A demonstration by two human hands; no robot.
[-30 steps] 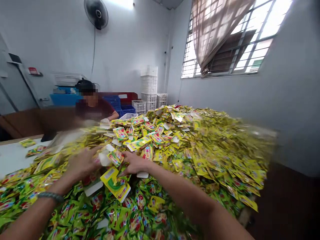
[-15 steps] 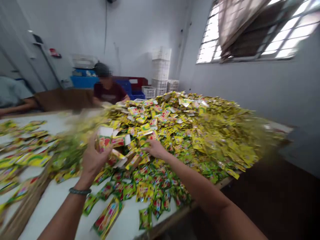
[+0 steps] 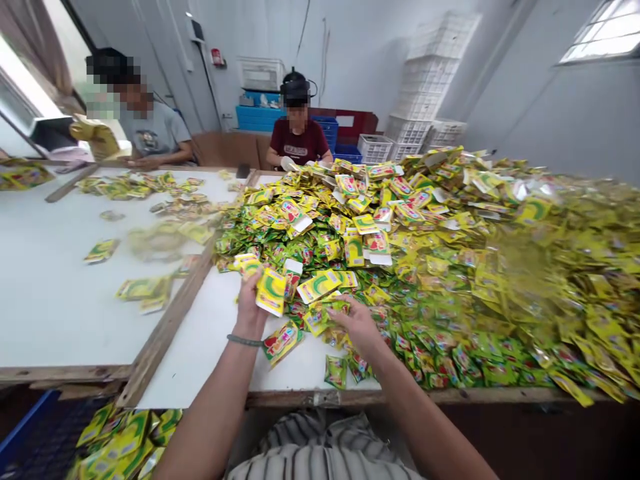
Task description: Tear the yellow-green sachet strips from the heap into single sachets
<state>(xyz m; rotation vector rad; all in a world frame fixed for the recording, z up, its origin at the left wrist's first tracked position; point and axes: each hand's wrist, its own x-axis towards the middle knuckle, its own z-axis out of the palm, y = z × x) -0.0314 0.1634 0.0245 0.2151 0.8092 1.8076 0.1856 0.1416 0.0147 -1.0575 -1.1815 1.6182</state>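
My left hand is closed on a small yellow carton with a green curved band, above the near part of the white table. My right hand reaches to the edge of the pile, its thumb and fingers pinched at a yellow-green sachet. Between the hands lie another yellow carton and several loose sachets. A larger colourful packet lies flat on the table by my left wrist. The big heap of yellow and green sachets rises behind and to the right, with open-flapped cartons on top.
A wooden strip divides the white tabletop; scattered packets lie left of it. Below the edge, a blue crate holds packets. Two people sit across the table, one in a dark red shirt. White crates are stacked behind.
The view has swung left, bringing both people and the left table section into sight. My left hand now shows a yellow carton face; my right hand has come nearer the table's front edge.
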